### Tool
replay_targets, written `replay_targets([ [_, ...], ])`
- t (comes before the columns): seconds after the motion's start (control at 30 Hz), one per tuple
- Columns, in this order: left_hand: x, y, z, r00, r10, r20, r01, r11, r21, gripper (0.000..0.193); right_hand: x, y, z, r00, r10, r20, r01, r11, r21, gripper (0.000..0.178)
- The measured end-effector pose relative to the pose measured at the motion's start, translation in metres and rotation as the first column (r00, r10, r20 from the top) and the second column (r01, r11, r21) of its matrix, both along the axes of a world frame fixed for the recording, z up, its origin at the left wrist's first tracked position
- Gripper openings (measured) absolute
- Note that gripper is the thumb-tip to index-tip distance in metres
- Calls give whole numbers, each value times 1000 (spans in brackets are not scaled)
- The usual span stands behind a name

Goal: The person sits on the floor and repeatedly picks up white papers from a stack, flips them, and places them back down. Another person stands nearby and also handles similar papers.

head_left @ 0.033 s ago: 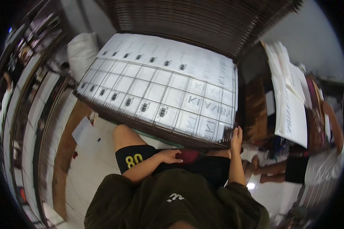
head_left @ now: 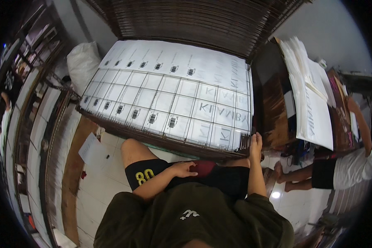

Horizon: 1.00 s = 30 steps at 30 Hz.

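A broad rack with a wire grid (head_left: 153, 89) spreads in front of me, its white printed sheet (head_left: 206, 62) showing dark bar-like marks and large pale lettering. My left hand (head_left: 184, 169) rests on my lap over the black shorts, fingers loosely apart and holding nothing. At the rack's near right corner, my right hand (head_left: 256, 146) stands upright with its fingers stretched along the edge. It appears to touch the dark frame (head_left: 246, 142) there; its palm side is partly hidden.
Dark slatted racks (head_left: 182, 20) rise behind. At right, white sheets (head_left: 312, 107) hang over a brown wooden stand, beside another person (head_left: 347, 169). A white sack (head_left: 83, 62) stands at the back left. Long racks line the left; a paper (head_left: 94, 149) lies on the tiled floor.
The whole view has shifted slightly and is less blurred. Both my hands keep nearly the same places, left on the lap and right at the rack corner.
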State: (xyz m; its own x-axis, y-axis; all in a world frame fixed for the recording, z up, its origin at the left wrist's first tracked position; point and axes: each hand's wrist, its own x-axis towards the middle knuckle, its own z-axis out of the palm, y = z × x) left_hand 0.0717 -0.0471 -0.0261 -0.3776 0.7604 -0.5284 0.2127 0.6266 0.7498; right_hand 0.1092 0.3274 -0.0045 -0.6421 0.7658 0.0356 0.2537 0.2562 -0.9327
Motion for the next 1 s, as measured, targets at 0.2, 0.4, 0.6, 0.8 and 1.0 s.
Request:
replay_targets([
  [0.2,0,5,13,998,-55,-6,55,998,39,72,6,29,-27,998,-41,-40,32,977,-211,26],
  [0.4,5,0,2,1000,-26,9,26,999,20,70,9,14,-7,998,-58,-4,55,957,-284,27],
  [0.6,3,3,0,999,-27,17,27,999,32,68,-3,32,-35,992,-100,-81,87,985,-146,31],
  [0.8,4,1,-3,1000,-7,14,7,1000,23,68,8,-7,10,983,-182,-5,178,951,255,26],
  [1.0,1,8,4,1000,-29,5,29,999,17,67,6,14,-21,976,-147,-164,155,987,40,23],
])
